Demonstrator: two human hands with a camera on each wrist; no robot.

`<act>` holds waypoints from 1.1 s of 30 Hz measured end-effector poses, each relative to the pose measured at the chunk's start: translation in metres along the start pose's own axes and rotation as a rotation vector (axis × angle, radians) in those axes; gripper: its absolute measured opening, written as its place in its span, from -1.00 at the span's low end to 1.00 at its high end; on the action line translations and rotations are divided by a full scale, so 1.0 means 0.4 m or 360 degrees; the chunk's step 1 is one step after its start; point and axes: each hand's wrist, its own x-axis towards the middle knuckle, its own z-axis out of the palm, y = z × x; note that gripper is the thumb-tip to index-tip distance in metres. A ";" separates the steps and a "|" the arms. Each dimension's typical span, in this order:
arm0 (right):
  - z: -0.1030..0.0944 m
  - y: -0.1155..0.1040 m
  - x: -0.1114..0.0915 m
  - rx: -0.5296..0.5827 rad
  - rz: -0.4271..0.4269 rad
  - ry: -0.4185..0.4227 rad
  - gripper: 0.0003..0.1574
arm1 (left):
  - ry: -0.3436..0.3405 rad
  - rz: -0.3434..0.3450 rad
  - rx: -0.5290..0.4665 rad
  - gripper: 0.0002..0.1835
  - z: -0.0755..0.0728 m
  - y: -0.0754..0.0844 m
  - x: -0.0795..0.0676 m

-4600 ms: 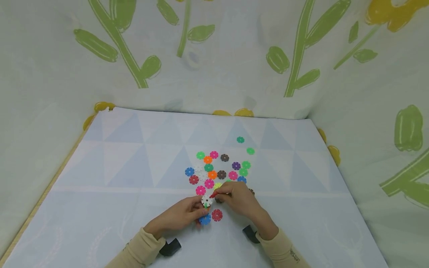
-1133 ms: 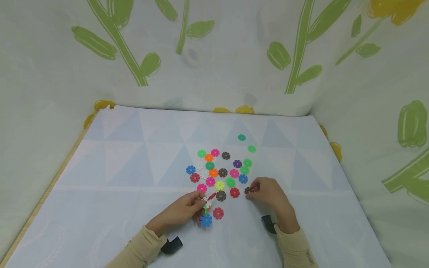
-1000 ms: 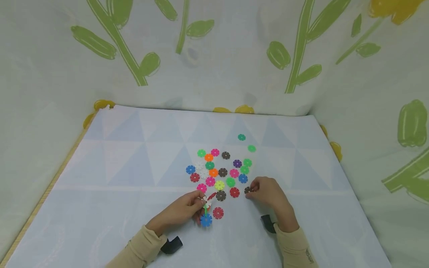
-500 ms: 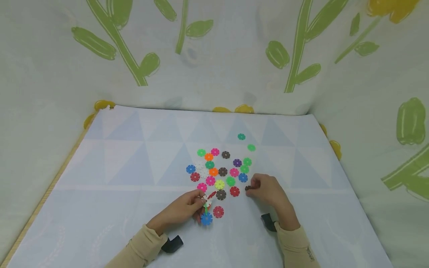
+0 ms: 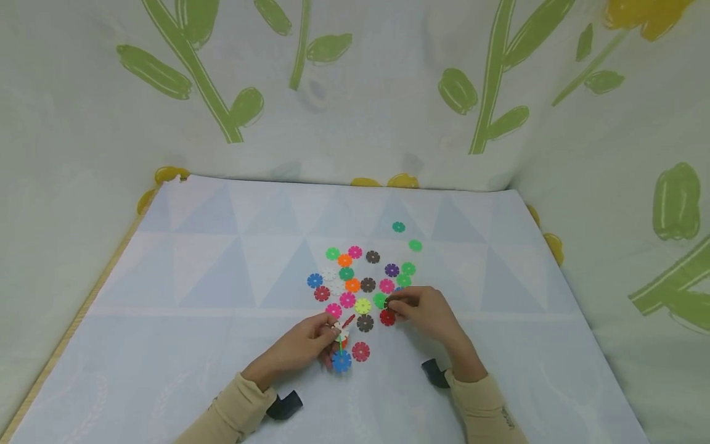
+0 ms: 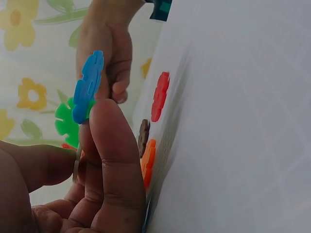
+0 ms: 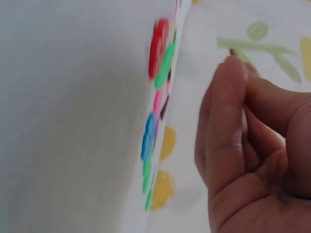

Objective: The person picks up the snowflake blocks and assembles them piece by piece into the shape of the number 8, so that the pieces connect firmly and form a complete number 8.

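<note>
My left hand [image 5: 307,339] pinches a small build of slotted snowflake discs between thumb and fingers. A white disc [image 5: 342,333] sits at its middle, with a red disc [image 5: 348,320] sticking out at the far side. At the near side, a blue disc [image 6: 89,87] joins a green disc [image 6: 67,124]. My right hand [image 5: 424,308] pinches a dark brown disc [image 7: 233,51] at its fingertips, mostly hidden by them. It hovers over a flat red disc [image 5: 387,317] and a green disc [image 5: 379,300].
Many loose discs lie flat beyond the hands, among them a yellow disc [image 5: 363,306], a brown disc [image 5: 365,323] and overlapping white discs [image 5: 333,282]. A red disc [image 5: 361,351] lies beside the build. Behind the patterned table [image 5: 222,370] hangs a flowered cloth [image 5: 377,111].
The right hand first left the build, went right and picked the brown disc off the table. It has now moved back left with it. The left hand keeps its hold, nearly still.
</note>
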 end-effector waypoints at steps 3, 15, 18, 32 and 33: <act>0.016 -0.019 -0.002 0.0075 -0.0015 -0.0025 -0.71 | 0.0015 0.0000 0.0016 -0.76 -0.002 0.002 0.000; 0.065 -0.061 0.003 0.0155 -0.0227 -0.0188 -0.71 | 0.0039 -0.0005 0.0014 -0.77 0.001 0.001 0.003; 0.072 -0.070 0.004 0.0125 -0.0281 -0.0213 -0.73 | 0.0043 -0.0003 0.0002 -0.77 0.001 0.001 0.002; 0.097 -0.089 0.014 0.0064 -0.0302 -0.0307 -0.78 | 0.0074 0.0017 0.0005 -0.78 0.002 -0.003 0.002; 0.097 -0.092 0.014 0.0054 -0.0298 -0.0308 -0.77 | 0.0082 0.0017 0.0007 -0.78 0.003 -0.004 0.002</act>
